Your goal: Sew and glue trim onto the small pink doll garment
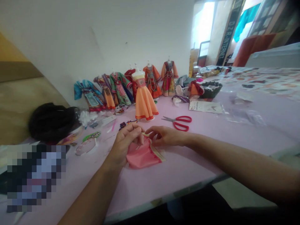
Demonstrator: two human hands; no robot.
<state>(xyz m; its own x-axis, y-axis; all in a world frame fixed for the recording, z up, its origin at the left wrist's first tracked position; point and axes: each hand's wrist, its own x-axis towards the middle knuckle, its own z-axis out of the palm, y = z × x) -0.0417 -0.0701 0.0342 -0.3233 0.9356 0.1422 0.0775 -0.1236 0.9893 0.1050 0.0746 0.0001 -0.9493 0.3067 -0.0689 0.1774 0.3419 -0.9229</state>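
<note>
A small pink piece of cloth [142, 155] with a cream and red trimmed edge lies on the pale purple table [192, 162] in front of me. My left hand [125, 145] pinches its upper edge, fingers curled on the fabric. From the other side my right hand [165, 136] grips the same top edge, thumb and fingers pressed together on the trim. Just beyond my hands stands a small mannequin in an orange dress [143, 100].
A row of miniature costumes [122, 87] lines the wall behind the orange dress. Red-handled scissors [179, 122] lie to the right of it. A black bundle [52, 120] and scraps sit at left, a dark basket [211, 89] and printed sheets [264, 81] at right.
</note>
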